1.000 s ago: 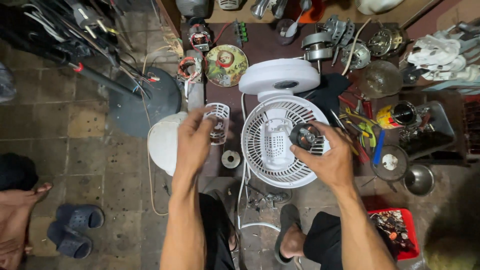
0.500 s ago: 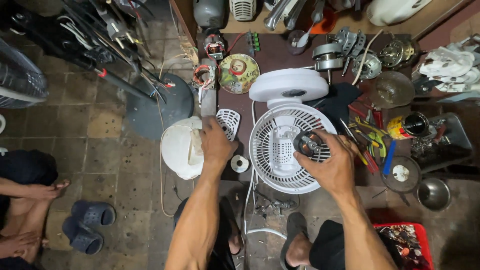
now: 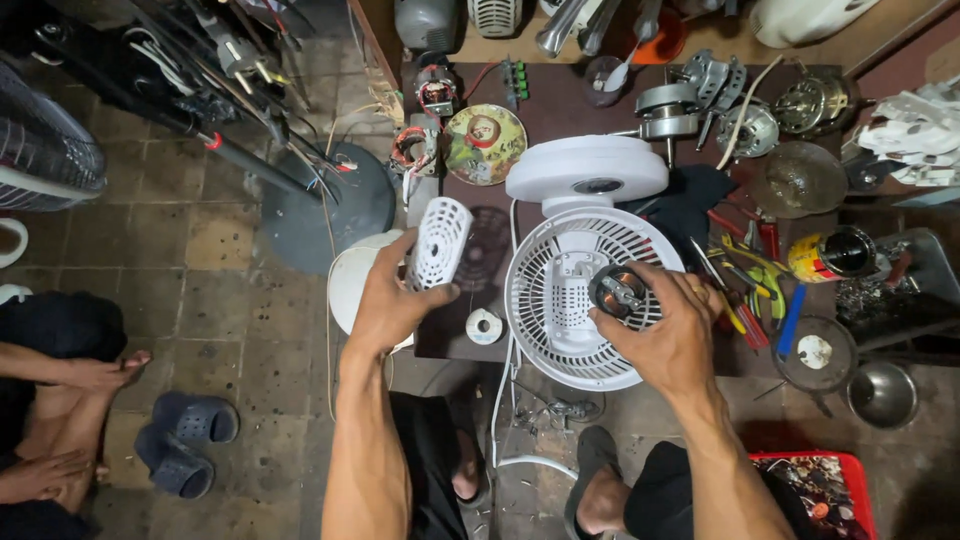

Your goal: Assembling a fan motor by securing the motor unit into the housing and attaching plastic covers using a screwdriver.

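The left hand (image 3: 390, 305) is clamped on a white perforated motor cover (image 3: 440, 243) above the counter's (image 3: 560, 110) left edge; the right hand (image 3: 665, 335) grips a small motor (image 3: 618, 291). That motor sits against the white fan grille (image 3: 575, 300) at the counter's front edge.

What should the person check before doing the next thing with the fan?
1. Left hand has a firm hold on the white vented cover: ok.
2. Right hand steadies the small motor on the white fan grille: ok.
3. Grille lies flat on the dark table: ok.
4. White tape roll sits apart from the grille: ok.
5. Loose tools crowd the right hand: not ok.
6. Motor wires connected: cannot tell.
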